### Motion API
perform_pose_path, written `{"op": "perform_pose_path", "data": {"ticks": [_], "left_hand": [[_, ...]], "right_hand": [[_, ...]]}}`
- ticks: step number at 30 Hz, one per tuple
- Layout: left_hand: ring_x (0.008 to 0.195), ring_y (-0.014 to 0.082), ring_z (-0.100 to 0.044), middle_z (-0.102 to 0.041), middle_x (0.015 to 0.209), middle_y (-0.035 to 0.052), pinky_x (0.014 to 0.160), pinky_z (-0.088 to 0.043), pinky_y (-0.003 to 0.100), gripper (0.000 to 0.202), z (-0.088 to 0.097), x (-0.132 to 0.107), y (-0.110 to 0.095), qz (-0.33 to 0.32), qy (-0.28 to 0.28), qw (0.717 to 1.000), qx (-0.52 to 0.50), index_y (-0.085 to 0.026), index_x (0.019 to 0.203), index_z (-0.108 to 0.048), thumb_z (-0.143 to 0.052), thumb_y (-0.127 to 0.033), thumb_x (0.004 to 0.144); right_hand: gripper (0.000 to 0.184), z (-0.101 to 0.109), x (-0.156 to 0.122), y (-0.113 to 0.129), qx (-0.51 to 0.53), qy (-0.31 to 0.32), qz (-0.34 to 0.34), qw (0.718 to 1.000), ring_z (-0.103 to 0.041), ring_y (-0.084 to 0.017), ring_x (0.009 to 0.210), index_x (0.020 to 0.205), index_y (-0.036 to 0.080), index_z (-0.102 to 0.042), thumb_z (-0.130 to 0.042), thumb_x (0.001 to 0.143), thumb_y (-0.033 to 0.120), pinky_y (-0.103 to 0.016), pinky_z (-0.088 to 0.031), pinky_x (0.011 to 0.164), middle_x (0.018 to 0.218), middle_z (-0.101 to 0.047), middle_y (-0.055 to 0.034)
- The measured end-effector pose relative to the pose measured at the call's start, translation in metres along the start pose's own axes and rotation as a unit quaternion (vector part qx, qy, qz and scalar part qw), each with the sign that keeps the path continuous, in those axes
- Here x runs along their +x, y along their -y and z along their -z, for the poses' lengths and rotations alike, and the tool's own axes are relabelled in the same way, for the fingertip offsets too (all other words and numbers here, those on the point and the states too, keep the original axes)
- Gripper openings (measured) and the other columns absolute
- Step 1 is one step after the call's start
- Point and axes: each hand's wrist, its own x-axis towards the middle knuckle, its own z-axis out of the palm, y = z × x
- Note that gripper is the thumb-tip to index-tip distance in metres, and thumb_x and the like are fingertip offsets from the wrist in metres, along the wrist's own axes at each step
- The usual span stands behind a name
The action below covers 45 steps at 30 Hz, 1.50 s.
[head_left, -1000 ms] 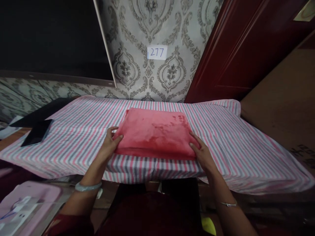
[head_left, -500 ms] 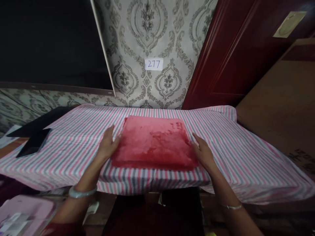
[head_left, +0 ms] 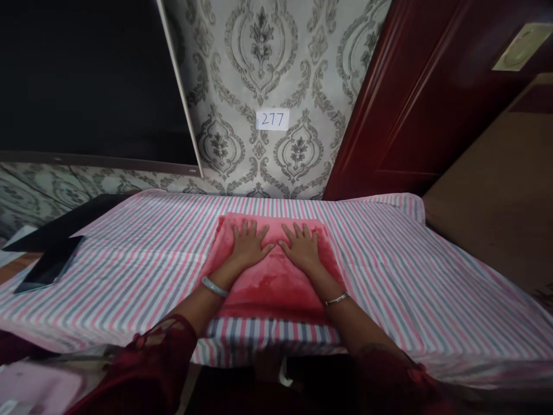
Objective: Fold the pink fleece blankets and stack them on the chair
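A folded red plush cloth (head_left: 263, 288), squared off into a flat bundle, lies at the middle of the table near its front edge. My left hand (head_left: 249, 245) rests palm down on the cloth's upper left part, fingers spread. On the upper right part my right hand (head_left: 301, 248) lies flat as well, its fingers apart. The two thumbs point toward each other with a small gap between them. Neither hand grasps anything. Part of the cloth is hidden under the hands and forearms.
A striped tablecloth (head_left: 142, 259) covers the table. At the left lie a dark phone or tablet (head_left: 52, 262) and a black flat panel (head_left: 73, 219). A large dark screen (head_left: 90, 80) hangs behind. To the right stands a cardboard box (head_left: 496, 202) by a red door (head_left: 401, 104).
Both hands have moved inward and forward from the cloth's left and right sides onto its top, and now press flat there. The cloth remains folded in about the same place.
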Motion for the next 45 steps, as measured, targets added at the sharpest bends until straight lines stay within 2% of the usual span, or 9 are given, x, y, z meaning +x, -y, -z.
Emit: {"op": "perform_pose_path", "data": {"ticks": [9,19,26,31,33,35,37,40,45], "left_hand": [[0.152,0.0491,-0.021,-0.033,0.165,0.0185,0.117,-0.009,0.075,0.073,-0.019,0.003,0.005,-0.017,-0.044,0.999,0.004,-0.028,0.158,-0.041,-0.046,-0.066,0.095],[0.154,0.0445,-0.022,-0.030,0.166,0.0195,0.120,-0.013,0.069,0.071,0.006,-0.003,-0.001,0.005,-0.019,1.000,-0.014,-0.025,0.158,-0.040,-0.040,-0.063,0.099],[0.153,0.0380,-0.028,-0.040,0.160,0.0226,0.120,-0.009,0.067,0.064,0.020,0.014,0.028,0.044,0.008,0.999,0.011,-0.018,0.155,-0.043,-0.037,-0.054,0.102],[0.154,0.0358,-0.027,-0.037,0.164,0.0181,0.123,-0.012,0.063,0.062,0.031,0.025,0.055,0.013,0.091,0.993,-0.075,-0.017,0.153,-0.045,-0.035,-0.049,0.102],[0.152,0.0291,-0.034,-0.043,0.162,0.0113,0.125,-0.017,0.054,0.060,0.041,0.029,0.069,-0.006,0.107,0.990,-0.096,-0.022,0.151,-0.049,-0.023,-0.049,0.104],[0.150,0.0222,-0.037,-0.044,0.161,0.0057,0.126,-0.020,0.043,0.064,0.049,0.033,0.082,-0.029,0.112,0.987,-0.115,-0.024,0.151,-0.049,-0.013,-0.048,0.105],[0.151,0.0193,-0.035,-0.042,0.163,0.0021,0.126,-0.019,0.039,0.063,0.050,0.036,0.090,-0.049,0.117,0.984,-0.126,-0.025,0.154,-0.045,-0.013,-0.047,0.105],[0.156,0.0230,-0.025,-0.034,0.167,0.0017,0.127,-0.008,0.051,0.058,0.039,0.036,0.094,-0.060,0.130,0.983,-0.112,-0.029,0.156,-0.041,-0.022,-0.047,0.104],[0.158,0.0274,-0.016,-0.025,0.170,0.0078,0.123,-0.004,0.063,0.060,0.013,0.036,0.093,-0.066,0.114,0.990,-0.057,-0.028,0.160,-0.031,-0.028,-0.048,0.104]], "right_hand": [[0.061,-0.012,0.001,-0.002,-0.005,-0.031,0.012,0.999,-0.028,-0.040,0.151,0.158,0.031,-0.040,-0.042,0.103,0.055,-0.065,-0.018,0.118,0.163,-0.039,-0.0108],[0.061,-0.016,-0.001,-0.001,0.009,-0.049,0.012,0.999,-0.028,-0.041,0.151,0.157,0.028,-0.043,-0.043,0.102,0.054,-0.068,-0.016,0.118,0.163,-0.039,-0.0133],[0.059,-0.014,-0.003,0.000,0.014,-0.049,0.013,0.999,-0.026,-0.041,0.152,0.157,0.028,-0.043,-0.042,0.103,0.052,-0.068,-0.018,0.117,0.163,-0.038,-0.0136],[0.060,0.006,-0.004,0.006,0.020,0.004,0.004,1.000,-0.020,-0.040,0.154,0.160,0.027,-0.038,-0.041,0.105,0.052,-0.068,-0.016,0.119,0.167,-0.030,-0.0139],[0.062,0.018,-0.007,0.020,0.036,0.039,0.051,0.997,-0.018,-0.038,0.155,0.161,0.025,-0.034,-0.041,0.105,0.051,-0.065,-0.016,0.121,0.168,-0.027,-0.0147],[0.060,0.027,-0.011,0.041,0.071,0.076,0.156,0.982,-0.018,-0.034,0.156,0.161,0.026,-0.035,-0.040,0.106,0.050,-0.061,-0.015,0.123,0.168,-0.027,-0.0127],[0.057,0.029,-0.016,0.065,0.111,0.111,0.274,0.949,-0.019,-0.031,0.156,0.159,0.028,-0.039,-0.039,0.107,0.051,-0.057,-0.015,0.125,0.168,-0.029,-0.0096],[0.062,0.017,-0.023,0.090,0.138,0.138,0.381,0.904,-0.016,-0.029,0.157,0.160,0.031,-0.035,-0.041,0.105,0.058,-0.056,-0.013,0.126,0.169,-0.024,-0.0081],[0.067,-0.010,-0.029,0.094,0.118,0.128,0.398,0.901,-0.006,-0.029,0.159,0.164,0.030,-0.025,-0.042,0.105,0.058,-0.056,-0.006,0.127,0.172,-0.013,-0.0086]]}}
